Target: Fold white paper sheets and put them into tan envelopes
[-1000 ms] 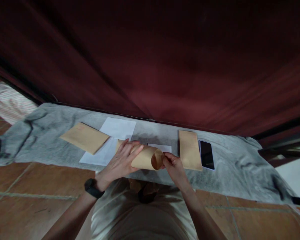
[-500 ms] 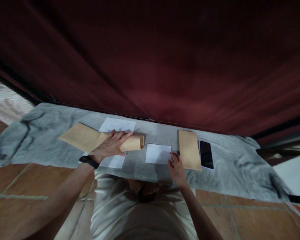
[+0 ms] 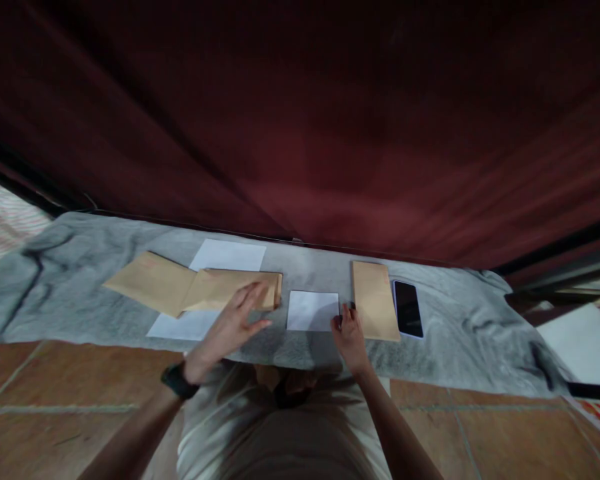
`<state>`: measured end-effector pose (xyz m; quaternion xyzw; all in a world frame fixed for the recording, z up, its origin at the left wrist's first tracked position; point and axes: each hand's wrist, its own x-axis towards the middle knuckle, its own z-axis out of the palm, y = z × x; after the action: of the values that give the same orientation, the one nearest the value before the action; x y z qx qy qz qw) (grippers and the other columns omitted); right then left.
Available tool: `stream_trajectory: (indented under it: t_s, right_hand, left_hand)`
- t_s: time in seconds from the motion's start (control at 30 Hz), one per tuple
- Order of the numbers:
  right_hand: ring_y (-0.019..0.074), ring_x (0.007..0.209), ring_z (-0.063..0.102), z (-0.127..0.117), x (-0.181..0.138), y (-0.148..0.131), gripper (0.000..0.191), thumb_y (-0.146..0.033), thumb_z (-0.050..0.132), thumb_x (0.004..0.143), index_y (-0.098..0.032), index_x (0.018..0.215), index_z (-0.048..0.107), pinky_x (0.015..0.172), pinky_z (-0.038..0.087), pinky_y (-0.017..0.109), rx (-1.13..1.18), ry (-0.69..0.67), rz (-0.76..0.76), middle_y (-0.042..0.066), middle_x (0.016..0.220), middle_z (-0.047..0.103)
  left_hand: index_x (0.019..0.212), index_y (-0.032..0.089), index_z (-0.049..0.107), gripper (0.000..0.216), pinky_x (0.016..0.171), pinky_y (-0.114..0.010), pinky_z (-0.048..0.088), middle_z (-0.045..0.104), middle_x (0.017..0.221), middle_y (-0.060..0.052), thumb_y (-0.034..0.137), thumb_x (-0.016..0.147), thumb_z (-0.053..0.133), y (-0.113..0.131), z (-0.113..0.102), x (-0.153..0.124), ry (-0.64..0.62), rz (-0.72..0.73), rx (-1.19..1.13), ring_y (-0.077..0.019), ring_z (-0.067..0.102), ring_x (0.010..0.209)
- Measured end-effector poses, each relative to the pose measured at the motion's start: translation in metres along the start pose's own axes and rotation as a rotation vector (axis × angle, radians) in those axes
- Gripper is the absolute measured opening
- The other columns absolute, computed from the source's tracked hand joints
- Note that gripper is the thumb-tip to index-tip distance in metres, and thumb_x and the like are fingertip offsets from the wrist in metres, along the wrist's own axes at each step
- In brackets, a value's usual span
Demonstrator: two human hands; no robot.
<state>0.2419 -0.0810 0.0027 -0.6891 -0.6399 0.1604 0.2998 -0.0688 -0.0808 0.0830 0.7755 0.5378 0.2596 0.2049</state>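
Note:
My left hand (image 3: 233, 325) hovers open, fingers stretched, over the near edge of a brown envelope (image 3: 230, 289) that lies flat on the grey cloth (image 3: 80, 293), overlapping a second brown envelope (image 3: 147, 283). My right hand (image 3: 349, 328) rests with curled fingertips at the right corner of a small folded white paper (image 3: 312, 310). Just right of that hand lies a third brown envelope (image 3: 374, 299), lengthwise away from me.
A dark phone (image 3: 408, 307) lies right of the third envelope. White sheets (image 3: 229, 255) sit under the left envelopes. A dark red curtain (image 3: 300, 133) hangs behind the cloth. Terracotta floor tiles (image 3: 55, 373) lie in front, white paper (image 3: 587, 343) at far right.
My left hand carried the bulging envelope left, laid it flat on the other envelopes and let go. The right hand moved to the folded white paper's corner.

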Motion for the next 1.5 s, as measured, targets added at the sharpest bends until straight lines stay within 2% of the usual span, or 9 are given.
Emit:
stream_trajectory:
  t_s: [0.2,0.3,0.47,0.77,0.87,1.03,1.13,1.37,1.5]
  right_hand:
    - [0.0309,0.101,0.061,0.003,0.004,0.000,0.042,-0.022,0.048,0.091,-0.011,0.129,0.061,0.093,0.050,0.045,-0.073,0.007,-0.015,0.017,0.103,0.066]
    - [0.0306,0.100,0.061,0.002,0.004,-0.002,0.041,-0.020,0.048,0.090,-0.012,0.127,0.061,0.092,0.049,0.045,-0.062,0.001,-0.024,0.016,0.100,0.066]
    - [0.0338,0.102,0.060,-0.001,0.003,-0.006,0.040,-0.019,0.051,0.088,-0.010,0.126,0.061,0.091,0.049,0.049,-0.036,-0.042,0.017,0.018,0.100,0.066]
    - [0.0244,0.090,0.061,-0.005,-0.003,-0.006,0.026,-0.028,0.054,0.083,-0.019,0.103,0.068,0.088,0.052,0.041,0.208,-0.026,0.135,0.008,0.093,0.065]
    - [0.0216,0.080,0.062,-0.012,-0.003,-0.003,0.022,-0.041,0.062,0.079,-0.021,0.088,0.067,0.079,0.053,0.037,0.440,-0.108,0.225,0.004,0.084,0.065]
    - [0.0250,0.084,0.071,-0.029,-0.013,-0.005,0.050,-0.056,0.076,0.071,-0.021,0.105,0.069,0.073,0.057,0.037,1.056,-0.358,0.546,0.005,0.093,0.075]
    - [0.0244,0.078,0.071,-0.035,-0.018,-0.011,0.050,-0.053,0.085,0.062,-0.021,0.100,0.073,0.073,0.056,0.037,1.170,-0.471,0.561,0.004,0.086,0.077]
    - [0.0218,0.071,0.066,-0.035,-0.007,-0.017,0.040,-0.050,0.085,0.060,-0.019,0.085,0.076,0.070,0.051,0.033,1.162,-0.269,0.492,0.005,0.077,0.075]
    - [0.0187,0.069,0.061,-0.021,-0.003,-0.011,0.034,-0.046,0.079,0.061,-0.019,0.081,0.073,0.068,0.048,0.030,1.022,-0.197,0.447,0.002,0.072,0.071]
  left_hand:
    - [0.138,0.022,0.058,0.065,0.103,-0.049,0.053,0.061,0.137,-0.014,0.047,0.079,0.072,0.050,0.102,-0.031,0.173,-0.611,-0.770,-0.0307,0.061,0.126]
    - [0.128,0.020,0.065,0.060,0.103,-0.045,0.052,0.067,0.128,-0.013,0.040,0.073,0.077,0.057,0.112,-0.019,0.315,-0.791,-0.934,-0.0300,0.064,0.121]
    - [0.110,0.020,0.072,0.047,0.088,-0.037,0.054,0.073,0.101,-0.007,0.032,0.065,0.080,0.063,0.104,0.000,0.407,-0.864,-0.979,-0.0256,0.069,0.101]
    - [0.090,0.016,0.076,0.042,0.080,-0.036,0.053,0.077,0.090,-0.008,0.042,0.059,0.085,0.070,0.106,0.006,0.325,-0.750,-1.063,-0.0250,0.068,0.086]
    - [0.095,0.016,0.075,0.049,0.075,-0.035,0.053,0.077,0.094,-0.009,0.047,0.059,0.086,0.074,0.098,0.005,0.275,-0.796,-1.133,-0.0270,0.070,0.088]
    - [0.093,0.016,0.074,0.057,0.070,-0.033,0.051,0.076,0.089,-0.007,0.050,0.051,0.090,0.072,0.093,0.001,0.242,-0.850,-1.150,-0.0253,0.070,0.082]
    - [0.093,0.017,0.073,0.058,0.070,-0.033,0.052,0.075,0.087,-0.007,0.052,0.051,0.090,0.074,0.096,0.000,0.232,-0.830,-1.116,-0.0256,0.070,0.082]
    - [0.112,0.021,0.061,0.064,0.061,-0.033,0.056,0.068,0.074,0.002,0.058,0.064,0.080,0.060,0.104,-0.005,0.201,-0.705,-0.933,-0.0199,0.067,0.063]
    - [0.126,0.019,0.056,0.060,0.064,-0.038,0.058,0.065,0.073,0.001,0.055,0.079,0.067,0.044,0.112,-0.016,0.246,-0.529,-0.601,-0.0224,0.067,0.065]
